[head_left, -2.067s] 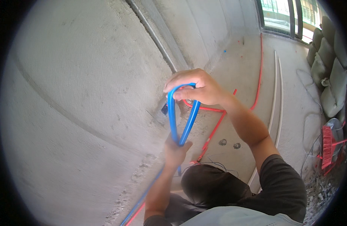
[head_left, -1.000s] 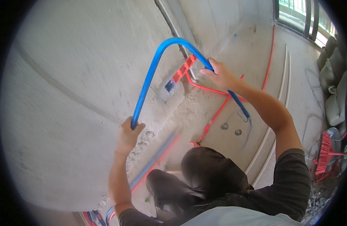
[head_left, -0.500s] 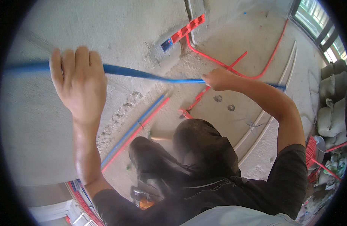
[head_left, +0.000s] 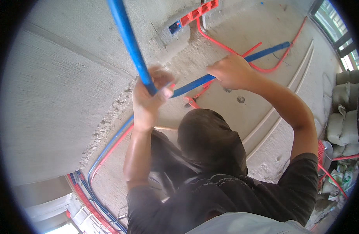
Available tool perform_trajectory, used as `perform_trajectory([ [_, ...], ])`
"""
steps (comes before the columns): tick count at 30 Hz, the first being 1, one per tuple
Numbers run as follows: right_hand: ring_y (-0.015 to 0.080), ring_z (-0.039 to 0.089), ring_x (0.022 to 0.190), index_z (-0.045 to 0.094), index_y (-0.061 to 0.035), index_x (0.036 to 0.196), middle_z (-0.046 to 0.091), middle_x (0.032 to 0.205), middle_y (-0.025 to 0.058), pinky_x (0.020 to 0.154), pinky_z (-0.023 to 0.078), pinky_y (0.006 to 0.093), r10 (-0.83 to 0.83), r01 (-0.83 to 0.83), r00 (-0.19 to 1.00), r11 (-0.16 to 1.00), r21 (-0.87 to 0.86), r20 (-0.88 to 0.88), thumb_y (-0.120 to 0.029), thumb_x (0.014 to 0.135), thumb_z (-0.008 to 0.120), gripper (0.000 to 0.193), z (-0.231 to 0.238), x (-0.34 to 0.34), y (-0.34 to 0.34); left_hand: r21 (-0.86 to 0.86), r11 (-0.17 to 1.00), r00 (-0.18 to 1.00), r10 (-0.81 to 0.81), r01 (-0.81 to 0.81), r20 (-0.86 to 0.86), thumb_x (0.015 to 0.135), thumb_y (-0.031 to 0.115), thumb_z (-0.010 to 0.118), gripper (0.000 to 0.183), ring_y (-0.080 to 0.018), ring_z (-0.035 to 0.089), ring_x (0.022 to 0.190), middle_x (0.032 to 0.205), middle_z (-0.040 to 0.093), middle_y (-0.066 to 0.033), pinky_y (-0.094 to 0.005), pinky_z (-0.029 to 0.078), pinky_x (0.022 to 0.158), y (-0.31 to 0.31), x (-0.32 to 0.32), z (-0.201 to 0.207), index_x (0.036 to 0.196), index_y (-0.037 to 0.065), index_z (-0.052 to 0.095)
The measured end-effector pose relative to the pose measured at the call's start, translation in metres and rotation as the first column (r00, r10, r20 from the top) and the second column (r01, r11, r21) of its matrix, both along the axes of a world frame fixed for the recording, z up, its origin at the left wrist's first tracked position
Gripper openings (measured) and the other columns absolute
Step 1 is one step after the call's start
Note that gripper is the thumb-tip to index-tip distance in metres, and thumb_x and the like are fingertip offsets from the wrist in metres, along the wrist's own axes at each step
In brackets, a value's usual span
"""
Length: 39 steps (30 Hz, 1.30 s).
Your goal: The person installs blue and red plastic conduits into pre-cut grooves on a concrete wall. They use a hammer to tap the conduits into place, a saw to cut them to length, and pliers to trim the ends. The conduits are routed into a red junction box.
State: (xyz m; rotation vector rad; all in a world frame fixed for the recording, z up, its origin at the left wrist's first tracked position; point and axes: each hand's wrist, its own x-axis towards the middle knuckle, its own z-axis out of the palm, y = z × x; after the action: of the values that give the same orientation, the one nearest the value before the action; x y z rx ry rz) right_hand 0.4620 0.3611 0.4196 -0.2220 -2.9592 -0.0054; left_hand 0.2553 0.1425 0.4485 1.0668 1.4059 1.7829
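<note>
A blue plastic conduit pipe (head_left: pixel 193 85) is in both my hands, sharply bent at the left one. My left hand (head_left: pixel 145 103) grips it at the bend, thumb toward me; its fingers are smeared by motion. From there one length rises steeply past the top edge. The other runs rightward through my right hand (head_left: pixel 231 72), closed around it in a fist, and ends free above the floor. Beneath the pipe, a red hand tool with jaws like a pipe cutter (head_left: pixel 192 102) lies on the concrete floor, partly covered.
Red conduit (head_left: pixel 216 46) curves across the floor from a row of red and blue wall boxes (head_left: pixel 195 15). Two pale pipes (head_left: pixel 271 113) lie to the right, with stacked sacks (head_left: pixel 341 126) beyond. Red and blue pipes (head_left: pixel 105 156) follow the wall foot at left.
My left hand has swung right and down toward my right hand. The pipe, nearly straight before, is now sharply bent, its left length pointing up. My right hand keeps its grip.
</note>
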Motion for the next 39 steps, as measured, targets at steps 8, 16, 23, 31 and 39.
perform_trajectory([
  [8, 0.0388, 0.072, 0.070, 0.067, -0.0108, 0.090, 0.070, 0.073, 0.0152, 0.062, 0.054, 0.0525, -0.021, 0.026, 0.998, 0.995, -0.095, 0.053, -0.018, 0.084, 0.069, 0.010, -0.004, 0.014, -0.025, 0.062, 0.985, 0.922, 0.128, -0.161, 0.364, 0.104, 0.033, 0.069, 0.053, -0.0113, 0.034, 0.048, 0.054, 0.037, 0.0023, -0.0320, 0.030, 0.053, -0.016, 0.024, -0.008, 0.062, 0.012, 0.044],
  [16, 0.0365, 0.072, 0.077, 0.067, -0.0132, 0.090, 0.070, 0.077, 0.0111, 0.064, 0.053, 0.0512, 0.035, -0.052, 0.996, 0.975, -0.217, -0.082, -0.019, 0.083, 0.073, 0.010, -0.028, 0.034, -0.033, 0.247, 0.963, 0.901, -0.010, -0.108, 0.434, 0.100, 0.025, 0.066, 0.043, -0.0129, 0.034, 0.051, 0.060, 0.038, -0.0002, -0.0334, 0.028, 0.053, -0.030, 0.035, -0.021, 0.068, 0.013, 0.041],
  [23, 0.0396, 0.073, 0.080, 0.067, -0.0124, 0.087, 0.071, 0.078, 0.0135, 0.067, 0.055, 0.0533, 0.015, -0.011, 1.000, 0.967, -0.255, 0.015, -0.024, 0.082, 0.072, 0.013, -0.015, 0.028, -0.038, 0.371, 0.928, 0.904, -0.126, -0.038, 0.408, 0.103, 0.026, 0.065, 0.043, -0.0099, 0.031, 0.050, 0.060, 0.036, 0.0008, -0.0302, 0.023, 0.052, -0.042, 0.029, -0.030, 0.069, 0.014, 0.041],
  [31, 0.0371, 0.072, 0.087, 0.067, -0.0118, 0.095, 0.072, 0.091, 0.0120, 0.071, 0.055, 0.0505, -0.004, -0.014, 0.996, 0.976, -0.216, -0.084, -0.028, 0.088, 0.076, 0.020, -0.040, 0.044, -0.013, 0.253, 0.960, 0.961, 0.049, -0.121, 0.272, 0.107, 0.054, 0.054, 0.057, -0.0123, 0.031, 0.051, 0.059, 0.037, 0.0007, -0.0304, 0.025, 0.051, -0.043, 0.010, -0.014, 0.069, 0.012, 0.044],
  [39, 0.0444, 0.068, 0.099, 0.059, -0.0059, 0.112, 0.070, 0.103, 0.0191, 0.084, 0.054, 0.0499, -0.402, 0.381, 0.907, 0.911, -0.160, -0.127, -0.011, 0.101, 0.063, 0.013, -0.072, 0.144, 0.113, 0.235, 0.971, 0.970, -0.019, -0.039, 0.241, 0.099, 0.079, 0.047, 0.075, -0.0113, 0.033, 0.050, 0.059, 0.039, -0.0003, -0.0288, 0.026, 0.047, -0.108, -0.054, 0.001, 0.072, 0.010, 0.049],
])
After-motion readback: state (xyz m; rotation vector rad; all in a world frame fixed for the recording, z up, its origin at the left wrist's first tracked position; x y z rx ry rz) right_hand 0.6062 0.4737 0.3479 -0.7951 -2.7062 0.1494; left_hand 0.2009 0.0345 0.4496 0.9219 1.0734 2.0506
